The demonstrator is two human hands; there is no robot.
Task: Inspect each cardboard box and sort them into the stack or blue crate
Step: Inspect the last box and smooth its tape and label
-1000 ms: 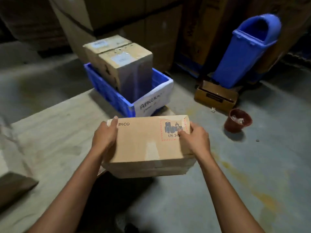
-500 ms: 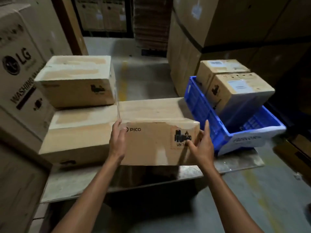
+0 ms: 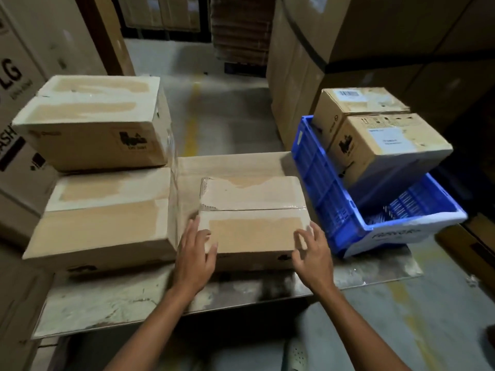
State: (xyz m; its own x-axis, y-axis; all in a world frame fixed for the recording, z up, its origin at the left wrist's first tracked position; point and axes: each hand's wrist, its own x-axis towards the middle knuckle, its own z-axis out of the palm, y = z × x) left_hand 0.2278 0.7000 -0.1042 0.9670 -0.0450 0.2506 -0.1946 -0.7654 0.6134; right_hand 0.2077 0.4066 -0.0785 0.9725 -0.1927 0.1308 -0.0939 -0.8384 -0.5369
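A taped cardboard box (image 3: 254,220) lies flat on the low platform (image 3: 134,298), between the stack and the crate. My left hand (image 3: 195,258) rests on its near left corner, fingers spread and straight. My right hand (image 3: 313,255) hovers at its near right corner with fingers spread; whether it touches is unclear. To the left stands a stack of two boxes, the lower one (image 3: 107,220) and the upper one (image 3: 99,124). On the right the blue crate (image 3: 329,199) holds two upright boxes, the nearer (image 3: 388,148) and the farther (image 3: 356,105).
Large cartons (image 3: 16,108) wall in the left side, and tall stacked cartons (image 3: 348,36) stand behind the crate. A concrete aisle with a yellow line (image 3: 194,121) runs away beyond the platform. My foot (image 3: 294,354) shows below the platform edge.
The box was held upright in both hands showing its printed side; now it lies flat on the platform and both hands have loosened from it. The camera view swung left toward the stack.
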